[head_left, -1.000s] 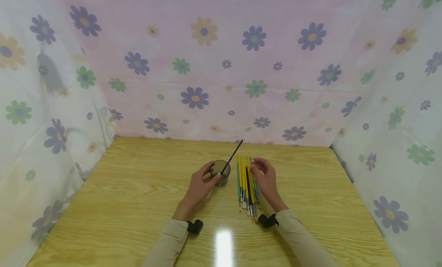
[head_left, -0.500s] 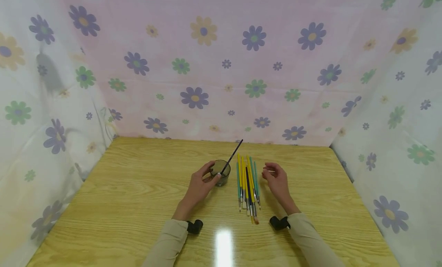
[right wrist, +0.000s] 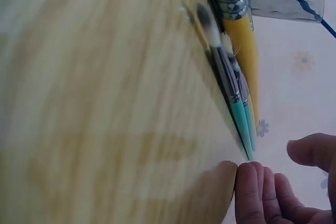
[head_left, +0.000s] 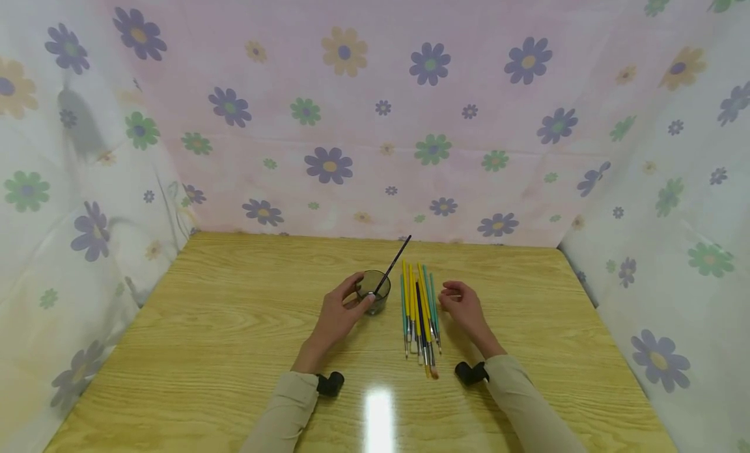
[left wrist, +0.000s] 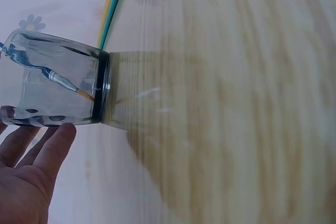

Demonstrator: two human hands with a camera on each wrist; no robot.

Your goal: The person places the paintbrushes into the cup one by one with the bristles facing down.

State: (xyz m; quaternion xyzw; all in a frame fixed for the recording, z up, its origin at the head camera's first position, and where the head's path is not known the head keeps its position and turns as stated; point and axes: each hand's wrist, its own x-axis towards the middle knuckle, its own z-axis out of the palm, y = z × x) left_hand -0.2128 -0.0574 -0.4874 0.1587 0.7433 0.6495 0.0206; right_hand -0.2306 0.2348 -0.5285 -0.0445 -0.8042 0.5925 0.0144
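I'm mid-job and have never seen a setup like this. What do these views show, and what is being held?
There is no machine: the left grip and the right grip are a person's bare hands. The wide picture looks forward and down from the head; the other two are taken from the wrists. Those come out turned sideways, so the glass looks tipped over in the left one, though it stands upright on the wooden table. The left grip holds that glass, and a dark-handled brush leans in it, handle up. To its right lies a bunch of brushes with yellow, green and dark handles. The right grip is beside the bunch and holds nothing.
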